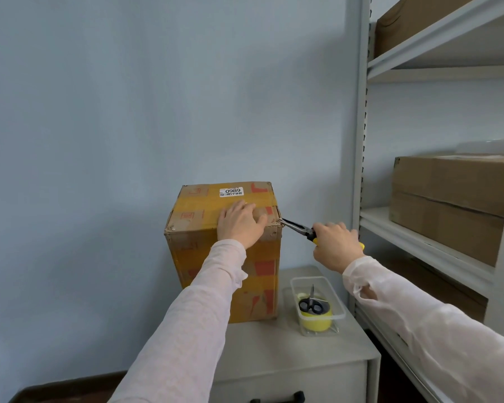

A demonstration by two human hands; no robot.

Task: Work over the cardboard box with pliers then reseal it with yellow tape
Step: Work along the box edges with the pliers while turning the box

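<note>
A tall cardboard box [186,257] stands upright on a small grey cabinet [274,353] against a pale blue wall. It is wrapped in bands of yellow tape and has a white label on top. Its near top corners are frayed and crushed.

The left hand [240,225] lies flat on the near edge of the lid, fingers straight and spread, pressing down. The right hand [336,245] is curled tightly round the yellow handles of the pliers [298,228]. Their thin black nose reaches the box's near right top corner; whether it bites the cardboard is too small to tell.

Just right of the box, a clear tray [341,312] holds a roll of yellow tape [316,321] with black scissors [312,305] resting on it. Metal shelving [419,237] with more cartons stands further right.

The box looks light, and being tall and narrow it would likely tip or slide under a sideways pull, so a palm on the lid is the sensible hold. The worn cardboard should tear easily, so small bites at the corner flap are probably safest
</note>
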